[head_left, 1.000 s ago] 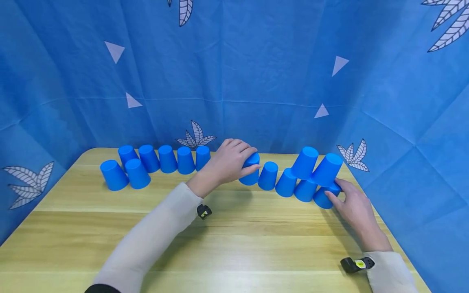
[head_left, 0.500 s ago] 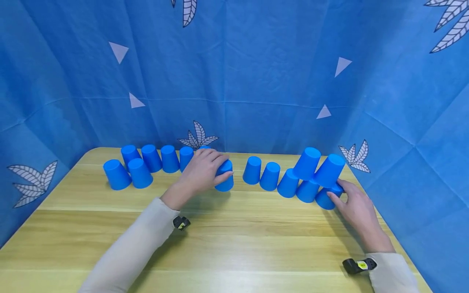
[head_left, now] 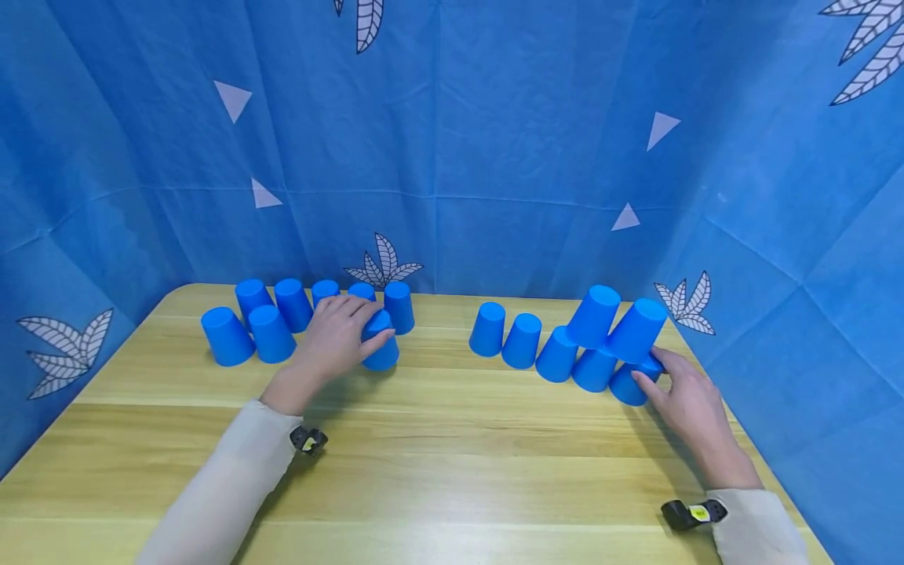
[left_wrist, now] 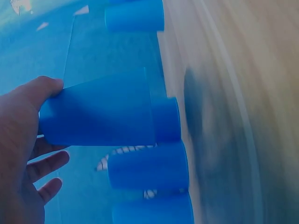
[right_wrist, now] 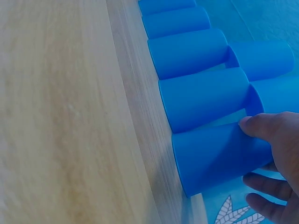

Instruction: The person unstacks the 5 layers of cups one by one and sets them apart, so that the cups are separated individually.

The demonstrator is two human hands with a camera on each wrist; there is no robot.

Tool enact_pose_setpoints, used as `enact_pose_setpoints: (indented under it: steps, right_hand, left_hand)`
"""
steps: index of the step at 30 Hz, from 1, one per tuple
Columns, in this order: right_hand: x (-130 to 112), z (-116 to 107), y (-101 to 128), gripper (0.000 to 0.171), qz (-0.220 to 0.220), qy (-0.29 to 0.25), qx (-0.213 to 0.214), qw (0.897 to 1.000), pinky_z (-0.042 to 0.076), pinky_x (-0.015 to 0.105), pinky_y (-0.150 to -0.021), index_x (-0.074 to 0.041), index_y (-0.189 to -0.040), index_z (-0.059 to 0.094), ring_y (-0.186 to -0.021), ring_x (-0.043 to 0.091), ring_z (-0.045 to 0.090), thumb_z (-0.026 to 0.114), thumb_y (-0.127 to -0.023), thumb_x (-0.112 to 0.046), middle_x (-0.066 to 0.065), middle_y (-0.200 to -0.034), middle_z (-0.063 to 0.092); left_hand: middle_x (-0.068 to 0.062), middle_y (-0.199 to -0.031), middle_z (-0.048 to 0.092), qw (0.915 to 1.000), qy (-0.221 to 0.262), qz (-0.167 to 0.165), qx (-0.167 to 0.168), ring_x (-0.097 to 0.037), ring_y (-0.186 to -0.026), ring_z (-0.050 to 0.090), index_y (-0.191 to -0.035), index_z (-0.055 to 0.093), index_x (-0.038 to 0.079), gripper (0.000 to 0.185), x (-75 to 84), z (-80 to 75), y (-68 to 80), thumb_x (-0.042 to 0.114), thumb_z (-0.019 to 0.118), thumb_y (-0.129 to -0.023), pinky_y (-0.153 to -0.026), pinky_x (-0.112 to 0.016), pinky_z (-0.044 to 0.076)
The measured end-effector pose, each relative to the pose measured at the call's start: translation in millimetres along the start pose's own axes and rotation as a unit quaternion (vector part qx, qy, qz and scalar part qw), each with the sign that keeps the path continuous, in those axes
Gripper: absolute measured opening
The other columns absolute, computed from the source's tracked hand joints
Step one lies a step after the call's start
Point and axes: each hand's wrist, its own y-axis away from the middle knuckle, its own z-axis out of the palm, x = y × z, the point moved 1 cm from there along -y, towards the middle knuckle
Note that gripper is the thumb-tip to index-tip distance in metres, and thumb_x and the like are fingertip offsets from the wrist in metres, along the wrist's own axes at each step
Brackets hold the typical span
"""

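"Blue cup (head_left: 383,358): where did I have it?"

"In the left hand (head_left: 335,331), gripped by its base just in front of the left-hand back row (head_left: 326,289). My left wrist view showed its rim off the table (left_wrist: 257,70); the head view left that unclear."

"And the right hand (head_left: 687,394)?"

"Gripping the end cup (head_left: 631,386) beneath an upper cup (head_left: 638,331). All stood mouth down, insides hidden."

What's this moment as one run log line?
left hand: holds blue cup above table | right hand: grips rightmost bottom cup
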Motion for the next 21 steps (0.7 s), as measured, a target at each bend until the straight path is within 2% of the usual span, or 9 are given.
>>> enact_pose_setpoints:
  steps: [10,21]
  right_hand:
    - [0.0,0.5,-0.9,0.059,-0.005,-0.001,0.002,1.000,0.039,0.070,-0.091,0.008,-0.137,0.046,-0.116,0.053,0.048,0.067,-0.095,-0.028,0.033,-0.128,0.052]
    - [1.6,0.0,-1.4,0.059,-0.006,-0.004,0.000,1.000,0.039,0.070,-0.091,0.008,-0.137,0.046,-0.116,0.053,0.049,0.066,-0.095,-0.029,0.032,-0.128,0.053]
  left_hand:
    - [-0.021,-0.132,0.057,0.9966,-0.008,-0.077,-0.027,-0.042,-0.128,0.044,-0.132,0.059,0.003,0.056,-34.8,-8.7,14.9,0.042,0.064,-0.093,-0.106,-0.061,0.028]
    - [-0.024,-0.131,0.056,0.9926,-0.028,-0.114,-0.029,-0.045,-0.128,0.042,-0.133,0.057,0.001,0.057,-64.4,-8.5,21.8,0.041,0.064,-0.093,-0.103,-0.064,0.028]
